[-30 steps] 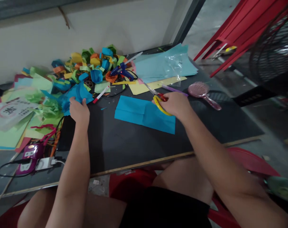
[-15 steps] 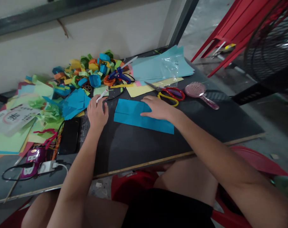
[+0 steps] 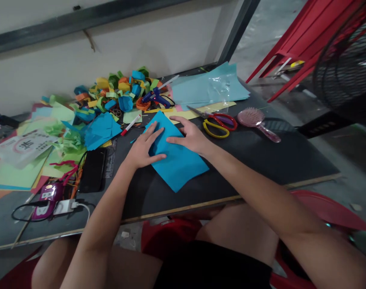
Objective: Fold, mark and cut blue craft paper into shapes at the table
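Note:
A sheet of blue paper lies at a slant on the dark table, one corner toward its front edge. My left hand rests on the sheet's left side with fingers spread. On the upper right part of the sheet is my right hand, its thumb and fingers apart. A red and white marker pen lies on the table beyond my left hand. Right of my right hand are scissors with red and yellow handles, blades pointing back left.
Behind are a pile of coloured paper rings, a blue glue gun and light blue sheets. A pink hairbrush lies to the right. Cut blue paper, a phone and a purple device lie left. A fan stands at right.
My left hand has let go of the marker, now on the table, and moved right onto the blue paper. The paper has turned from lying lengthwise to a slant and shows more surface.

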`<state>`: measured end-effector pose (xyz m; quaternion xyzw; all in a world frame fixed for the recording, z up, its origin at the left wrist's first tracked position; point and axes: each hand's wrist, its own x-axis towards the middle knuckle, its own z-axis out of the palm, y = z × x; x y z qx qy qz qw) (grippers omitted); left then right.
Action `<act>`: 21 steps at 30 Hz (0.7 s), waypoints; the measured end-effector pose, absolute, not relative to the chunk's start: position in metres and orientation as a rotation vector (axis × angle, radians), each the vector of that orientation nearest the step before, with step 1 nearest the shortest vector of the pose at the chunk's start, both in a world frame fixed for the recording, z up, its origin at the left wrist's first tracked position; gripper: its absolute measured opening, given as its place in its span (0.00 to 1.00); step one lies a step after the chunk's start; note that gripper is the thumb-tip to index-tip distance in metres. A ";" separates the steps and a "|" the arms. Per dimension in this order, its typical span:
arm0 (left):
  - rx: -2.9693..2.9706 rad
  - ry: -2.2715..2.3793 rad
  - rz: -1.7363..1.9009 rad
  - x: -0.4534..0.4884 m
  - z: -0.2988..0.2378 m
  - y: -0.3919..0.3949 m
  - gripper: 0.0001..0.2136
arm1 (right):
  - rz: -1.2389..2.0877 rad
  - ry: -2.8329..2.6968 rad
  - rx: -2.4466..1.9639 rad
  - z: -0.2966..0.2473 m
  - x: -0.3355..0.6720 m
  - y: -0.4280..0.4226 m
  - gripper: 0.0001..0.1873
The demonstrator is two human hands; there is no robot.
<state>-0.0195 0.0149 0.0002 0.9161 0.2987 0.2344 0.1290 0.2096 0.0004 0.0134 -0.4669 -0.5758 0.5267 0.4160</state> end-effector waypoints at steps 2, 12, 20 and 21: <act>2.612 0.919 0.663 -0.023 0.001 0.017 0.43 | 1.368 -1.436 -1.083 0.015 0.202 0.002 0.53; 2.575 1.060 1.020 -0.018 0.000 0.015 0.21 | 0.622 -1.657 -1.061 0.008 0.195 0.005 0.35; 2.628 0.985 1.173 -0.010 0.011 0.004 0.14 | -0.021 -2.118 -1.207 0.044 0.198 -0.012 0.12; 2.637 1.009 1.200 -0.010 0.011 0.004 0.13 | -0.025 -2.161 -1.150 0.047 0.198 -0.011 0.12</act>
